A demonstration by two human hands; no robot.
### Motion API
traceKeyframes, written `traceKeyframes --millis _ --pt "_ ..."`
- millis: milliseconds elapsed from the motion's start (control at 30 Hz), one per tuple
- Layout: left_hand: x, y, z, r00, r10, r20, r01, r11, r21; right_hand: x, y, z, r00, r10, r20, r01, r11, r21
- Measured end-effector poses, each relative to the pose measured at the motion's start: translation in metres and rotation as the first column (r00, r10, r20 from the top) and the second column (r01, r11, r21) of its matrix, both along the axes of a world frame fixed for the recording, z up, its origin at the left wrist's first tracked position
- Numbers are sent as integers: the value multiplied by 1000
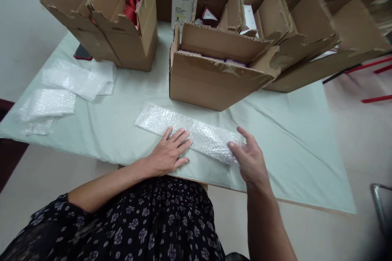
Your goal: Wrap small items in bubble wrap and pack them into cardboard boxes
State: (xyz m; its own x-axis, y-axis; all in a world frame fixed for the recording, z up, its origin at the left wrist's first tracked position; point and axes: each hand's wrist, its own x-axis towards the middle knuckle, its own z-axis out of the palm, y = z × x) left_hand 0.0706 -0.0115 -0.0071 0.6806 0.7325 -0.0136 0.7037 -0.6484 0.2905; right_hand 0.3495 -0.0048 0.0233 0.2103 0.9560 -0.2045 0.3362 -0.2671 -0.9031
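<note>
A long, flat strip of bubble wrap [202,132] lies slantwise on the pale green tablecloth in front of me. My left hand [170,151] rests palm down at its near edge, fingers stretched out, the tips touching the plastic. At the strip's right end is my right hand [249,155], the thumb on top of the wrap and the index finger extended beyond its end. The other right fingers are partly hidden, and they seem to pinch the end of the wrap. Whether anything lies inside the strip I cannot tell.
Folded bubble wrap pieces [76,79] lie at the left. Behind the strip stands an open cardboard box [208,83], with more boxes [309,40] at the right. Left of these are two boxes [122,40], a phone-like object [82,52] and a white bottle [183,2].
</note>
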Motion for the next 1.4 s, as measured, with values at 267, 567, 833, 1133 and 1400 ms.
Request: traceKeyframes --millis 267,567,833,1133,1400 --pt "-7 1 7 972 -74 225 81 996 -23 -79 21 61 850 119 -513 -150 989 -19" --pt "-20 -20 4 937 19 350 -20 1000 -1 -150 80 11 777 316 -545 -466 870 -160" --pt "-39 -22 7 775 160 611 -239 970 50 -155 75 -11 831 266 -488 -392 902 -178" --pt "-47 8 12 848 294 441 -395 905 155 -139 51 -17 866 420 -273 -404 907 115" --pt "-38 24 13 906 285 314 -348 922 169 -111 27 -30 694 441 569 -668 689 281"
